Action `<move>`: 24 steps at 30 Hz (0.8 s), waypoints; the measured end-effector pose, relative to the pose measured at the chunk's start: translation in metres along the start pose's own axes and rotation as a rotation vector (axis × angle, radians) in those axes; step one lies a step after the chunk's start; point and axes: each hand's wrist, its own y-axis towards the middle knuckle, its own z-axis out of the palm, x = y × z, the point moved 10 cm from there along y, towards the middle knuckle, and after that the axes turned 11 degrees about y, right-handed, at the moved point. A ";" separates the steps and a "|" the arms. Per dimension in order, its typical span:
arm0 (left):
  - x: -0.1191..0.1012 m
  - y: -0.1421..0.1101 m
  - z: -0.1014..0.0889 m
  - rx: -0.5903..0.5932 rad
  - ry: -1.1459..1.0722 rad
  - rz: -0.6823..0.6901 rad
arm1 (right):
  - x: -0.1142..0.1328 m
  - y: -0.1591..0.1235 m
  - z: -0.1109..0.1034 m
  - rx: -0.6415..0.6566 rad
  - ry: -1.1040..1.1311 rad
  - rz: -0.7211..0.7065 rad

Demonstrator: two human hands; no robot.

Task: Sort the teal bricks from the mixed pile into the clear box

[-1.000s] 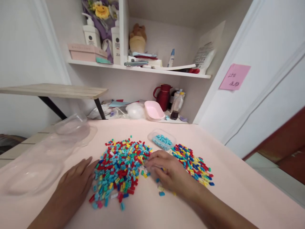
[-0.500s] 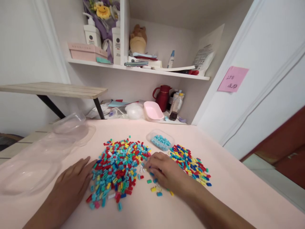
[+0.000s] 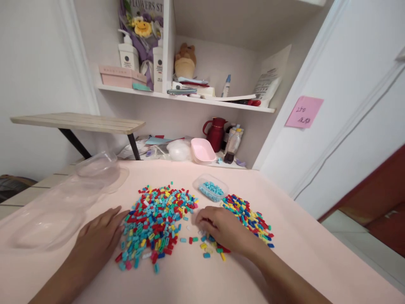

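Note:
My left hand (image 3: 98, 234) lies flat on the pink tabletop, its fingers stretched along the left edge of a big mixed pile of small toy building bricks (image 3: 155, 223). Over a few loose bricks between this pile and a second brick pile (image 3: 248, 215) is my right hand (image 3: 221, 226), fingers curled down and pressed together. Its fingertips are partly hidden, so what they hold cannot be made out. Loose bricks, among them a yellow brick (image 3: 203, 245) and a blue brick (image 3: 206, 255), lie beside and beneath it. Behind it stands a clear tub (image 3: 227, 188) holding light-blue bricks.
Several clear plastic tubs (image 3: 47, 230) stand in a row at the left. A raised wooden shelf (image 3: 79, 121) is behind them. At the back are a pink basin (image 3: 202, 150), a red jug (image 3: 215, 133) and a bottle (image 3: 232, 147).
My right hand has drawn slightly to the right over the loose bricks, and some red and green ones now show beside and under it. My left hand rests as before. The view has tilted slightly.

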 end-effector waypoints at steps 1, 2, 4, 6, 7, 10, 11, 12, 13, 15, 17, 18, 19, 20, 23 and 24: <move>0.001 0.000 -0.001 -0.001 -0.003 -0.011 | -0.001 0.000 -0.002 -0.041 0.020 -0.001; 0.001 0.000 -0.002 -0.004 -0.006 -0.018 | -0.001 0.001 -0.003 -0.076 0.040 -0.015; 0.001 0.000 -0.004 -0.012 -0.012 -0.021 | 0.004 0.002 0.001 -0.102 0.065 -0.074; 0.001 0.000 -0.005 -0.019 -0.019 -0.020 | 0.011 0.002 0.008 -0.075 0.063 -0.156; 0.000 0.000 -0.006 -0.022 -0.021 -0.018 | 0.014 0.002 0.010 -0.049 0.055 -0.191; 0.001 0.000 -0.006 -0.038 -0.027 -0.019 | 0.011 0.002 0.012 0.033 0.035 -0.184; 0.001 0.000 -0.007 -0.045 -0.029 -0.017 | 0.006 0.003 0.009 0.033 0.035 -0.145; 0.000 -0.001 -0.007 -0.049 -0.032 -0.017 | 0.001 0.004 0.004 0.009 0.041 -0.103; 0.000 -0.001 -0.007 -0.052 -0.035 -0.018 | -0.003 0.005 -0.001 -0.033 0.050 -0.069; 0.001 -0.001 -0.008 -0.056 -0.039 -0.028 | -0.007 0.006 -0.008 -0.119 0.078 -0.045; 0.000 -0.002 -0.008 -0.060 -0.044 -0.030 | -0.005 0.008 -0.005 -0.153 0.101 -0.052; -0.001 -0.002 -0.009 -0.061 -0.048 -0.029 | -0.005 0.010 -0.002 -0.153 0.102 -0.045; -0.001 -0.002 -0.009 -0.063 -0.052 -0.029 | -0.005 0.012 0.001 -0.155 0.093 -0.026; -0.002 -0.002 -0.010 -0.067 -0.054 -0.029 | -0.007 0.014 0.004 -0.162 0.076 0.003; -0.002 -0.003 -0.012 -0.074 -0.057 -0.039 | -0.010 0.019 0.008 -0.187 -0.002 0.080; -0.002 -0.003 -0.013 -0.078 -0.062 -0.040 | -0.010 0.020 0.009 -0.191 -0.029 0.086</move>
